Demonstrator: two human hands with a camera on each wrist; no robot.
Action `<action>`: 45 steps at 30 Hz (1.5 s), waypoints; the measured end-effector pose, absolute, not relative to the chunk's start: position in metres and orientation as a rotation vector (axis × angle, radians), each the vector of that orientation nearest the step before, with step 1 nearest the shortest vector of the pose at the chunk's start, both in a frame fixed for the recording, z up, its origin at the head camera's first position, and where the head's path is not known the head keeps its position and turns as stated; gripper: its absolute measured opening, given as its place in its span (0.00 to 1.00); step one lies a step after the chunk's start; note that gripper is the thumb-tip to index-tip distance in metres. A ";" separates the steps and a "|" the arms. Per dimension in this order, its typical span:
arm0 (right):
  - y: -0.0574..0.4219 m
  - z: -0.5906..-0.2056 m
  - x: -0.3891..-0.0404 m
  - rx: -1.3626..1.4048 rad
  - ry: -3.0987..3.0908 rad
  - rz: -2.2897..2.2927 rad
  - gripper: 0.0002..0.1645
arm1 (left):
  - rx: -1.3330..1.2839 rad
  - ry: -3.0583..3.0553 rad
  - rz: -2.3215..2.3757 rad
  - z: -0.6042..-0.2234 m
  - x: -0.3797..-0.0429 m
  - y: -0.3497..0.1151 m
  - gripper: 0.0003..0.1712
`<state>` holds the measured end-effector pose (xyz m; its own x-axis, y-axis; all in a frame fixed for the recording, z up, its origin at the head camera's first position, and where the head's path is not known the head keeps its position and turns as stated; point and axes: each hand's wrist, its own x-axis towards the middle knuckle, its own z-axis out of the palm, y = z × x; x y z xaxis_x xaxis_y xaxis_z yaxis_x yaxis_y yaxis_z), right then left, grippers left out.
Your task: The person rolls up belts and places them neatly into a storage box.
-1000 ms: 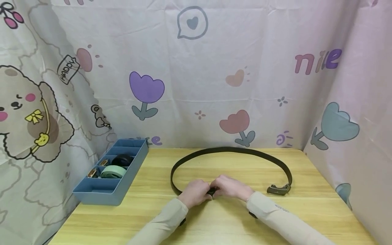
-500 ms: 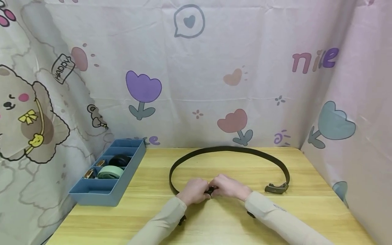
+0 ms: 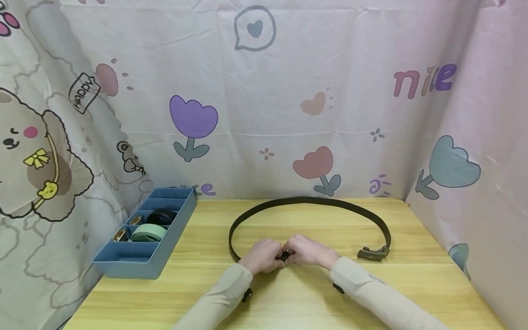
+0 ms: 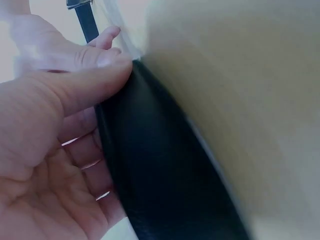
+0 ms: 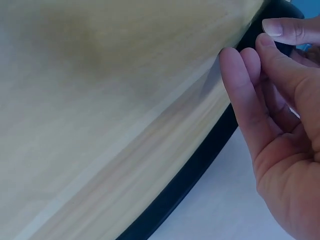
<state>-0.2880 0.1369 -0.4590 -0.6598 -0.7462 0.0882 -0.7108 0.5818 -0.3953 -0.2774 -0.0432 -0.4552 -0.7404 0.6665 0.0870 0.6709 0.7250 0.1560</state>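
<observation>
The left hand [image 3: 261, 255] and right hand [image 3: 309, 251] together pinch the free end of a long black strap-like belt [image 3: 305, 200] looped on the pale wooden table [image 3: 313, 293]. Apparently a coil is being started; winding on calls for level edges.

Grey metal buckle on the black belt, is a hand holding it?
No, the grey metal buckle rests on the yellow wooden table, apart from the left hand and right hand.
</observation>
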 end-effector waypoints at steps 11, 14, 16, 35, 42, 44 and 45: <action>0.140 -0.460 -0.284 -1.197 2.785 -0.614 0.04 | -1.224 -2.856 -0.240 -0.459 -0.275 -0.041 0.17; 0.139 -0.459 -0.284 -1.198 2.798 -0.606 0.04 | -1.225 -2.877 -0.267 -0.457 -0.275 -0.040 0.17; 0.139 -0.458 -0.284 -1.215 2.799 -0.584 0.04 | -1.226 -2.899 -0.266 -0.456 -0.275 -0.039 0.17; 0.140 -0.456 -0.281 -1.279 2.861 -0.489 0.05 | -1.413 -2.886 -0.387 -0.459 -0.282 -0.045 0.04; 0.143 -0.458 -0.280 -1.286 2.842 -0.490 0.05 | -1.267 -2.943 -0.578 -0.461 -0.289 -0.053 0.09; 0.143 -0.459 -0.279 -1.287 2.853 -0.487 0.08 | -1.205 -2.946 -0.601 -0.462 -0.290 -0.054 0.13; 0.143 -0.459 -0.279 -1.284 2.857 -0.489 0.11 | -1.186 -2.945 -0.604 -0.462 -0.290 -0.054 0.15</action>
